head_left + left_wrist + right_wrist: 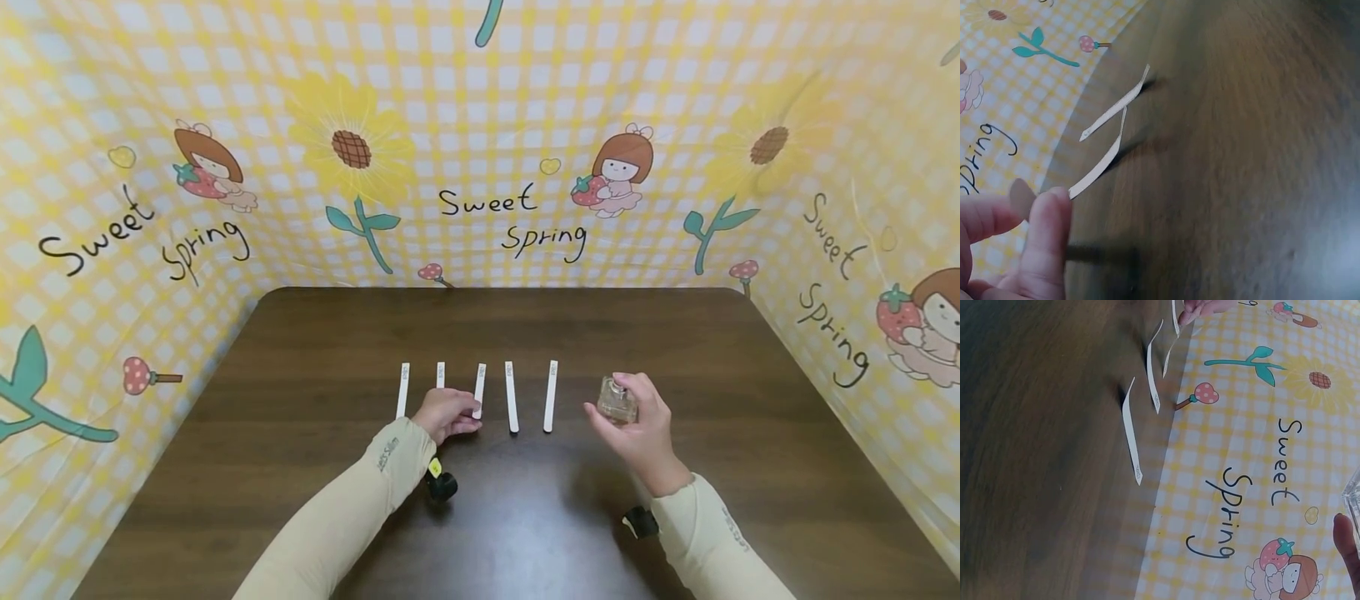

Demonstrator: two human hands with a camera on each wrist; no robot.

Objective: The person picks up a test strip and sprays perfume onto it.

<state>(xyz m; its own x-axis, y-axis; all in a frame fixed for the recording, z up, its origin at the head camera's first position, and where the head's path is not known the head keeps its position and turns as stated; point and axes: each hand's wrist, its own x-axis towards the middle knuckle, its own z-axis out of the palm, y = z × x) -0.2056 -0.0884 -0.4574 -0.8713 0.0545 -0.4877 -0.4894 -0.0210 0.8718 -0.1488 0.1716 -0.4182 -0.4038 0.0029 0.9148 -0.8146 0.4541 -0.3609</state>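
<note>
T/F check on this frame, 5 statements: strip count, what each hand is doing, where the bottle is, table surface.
1. Five white paper strips lie in a row on the table. True.
2. The right hand holds a small glass bottle. True.
3. The left hand is resting far from the strips, at the table's near edge. False: it is at the near ends of the strips, its fingers on the third strip from the left.
4. The bottle is left of all the strips. False: it is to their right.
5. The table is dark wood-grain. True.
</note>
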